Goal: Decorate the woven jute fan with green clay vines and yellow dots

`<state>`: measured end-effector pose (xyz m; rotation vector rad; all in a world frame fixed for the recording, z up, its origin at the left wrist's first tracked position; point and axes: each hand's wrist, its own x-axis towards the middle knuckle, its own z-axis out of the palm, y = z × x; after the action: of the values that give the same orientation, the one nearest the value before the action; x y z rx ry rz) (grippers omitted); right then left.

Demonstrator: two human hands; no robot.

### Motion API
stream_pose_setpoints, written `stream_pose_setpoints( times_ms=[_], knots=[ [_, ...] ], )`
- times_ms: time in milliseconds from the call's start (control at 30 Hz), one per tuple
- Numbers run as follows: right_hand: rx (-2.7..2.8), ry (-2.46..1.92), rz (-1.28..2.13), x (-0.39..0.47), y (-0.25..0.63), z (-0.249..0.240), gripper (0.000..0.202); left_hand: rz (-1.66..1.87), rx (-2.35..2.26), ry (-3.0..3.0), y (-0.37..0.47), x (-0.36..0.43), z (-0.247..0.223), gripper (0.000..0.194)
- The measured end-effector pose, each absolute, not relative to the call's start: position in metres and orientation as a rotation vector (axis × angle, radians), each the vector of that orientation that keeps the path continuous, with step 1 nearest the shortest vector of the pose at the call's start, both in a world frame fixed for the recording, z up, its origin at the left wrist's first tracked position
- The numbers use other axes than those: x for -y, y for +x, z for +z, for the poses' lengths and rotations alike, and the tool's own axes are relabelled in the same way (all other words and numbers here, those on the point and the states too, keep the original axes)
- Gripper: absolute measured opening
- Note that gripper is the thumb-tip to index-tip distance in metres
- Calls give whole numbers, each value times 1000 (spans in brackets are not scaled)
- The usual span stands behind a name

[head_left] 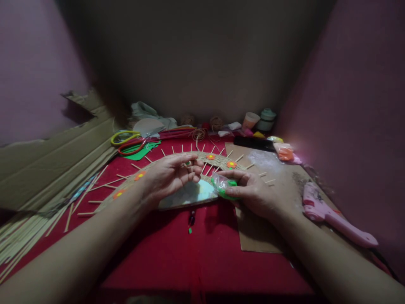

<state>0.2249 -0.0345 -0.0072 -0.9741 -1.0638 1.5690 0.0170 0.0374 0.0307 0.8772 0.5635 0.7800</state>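
My right hand (253,190) grips a clear plastic packet of green modelling clay (226,187) between thumb and fingers. My left hand (177,173) is raised with its fingers curled; a small bit of green (187,163) shows at its fingertips. Beneath both hands lies a half-round mirror (190,195). A woven twine arch (218,159) with thin sticks poking outward curves around it. Orange flowers with yellow centres, such as one flower (232,164), sit along the arch. The left forearm hides part of it.
Scissors (131,147) rest on green sheet (144,151) at the back left. A pink glue gun (335,217) lies right, near brown board (256,232). Long sticks (25,240) and cardboard (53,156) line the left. Cup (250,120), jar (266,119) and clay packets (284,152) stand behind.
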Motion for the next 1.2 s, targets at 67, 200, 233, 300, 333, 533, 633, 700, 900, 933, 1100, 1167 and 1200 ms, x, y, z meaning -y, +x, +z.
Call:
stream_pose_setpoints(
  times_ms=[67,200,233,300,333,533,633,700,900,933,1100,1167,1200],
  knots=[
    [1066,-976,1568,35,225,-7,41,816,-605,838,19,-36,32,18],
    [1085,-996,1565,36,224,-6,43,827,-651,806,22,-33,34,28],
    [1085,-998,1566,36,224,-6,44,825,-653,804,22,-32,34,29],
    [1075,-1002,1570,36,224,-4,43,828,-650,798,22,-32,34,28],
    [1068,-1001,1572,36,224,-4,43,835,-648,795,22,-32,33,25],
    [1103,-991,1558,35,226,-7,44,902,-695,837,19,-36,28,12],
    [1118,-980,1551,34,227,-8,44,889,-682,876,18,-39,26,11],
    [1105,-971,1563,34,227,-9,44,886,-657,899,18,-40,26,12],
    [1095,-978,1554,35,224,-8,42,893,-604,960,14,-38,31,13],
    [1103,-986,1543,35,224,-8,42,897,-584,962,13,-38,32,16],
    [1135,-996,1515,36,225,-7,42,854,-483,987,9,-38,33,20],
    [1131,-989,1530,36,225,-7,42,821,-471,997,8,-38,32,21],
    [1126,-984,1538,36,224,-7,43,806,-478,1008,8,-38,32,22]
  ],
)
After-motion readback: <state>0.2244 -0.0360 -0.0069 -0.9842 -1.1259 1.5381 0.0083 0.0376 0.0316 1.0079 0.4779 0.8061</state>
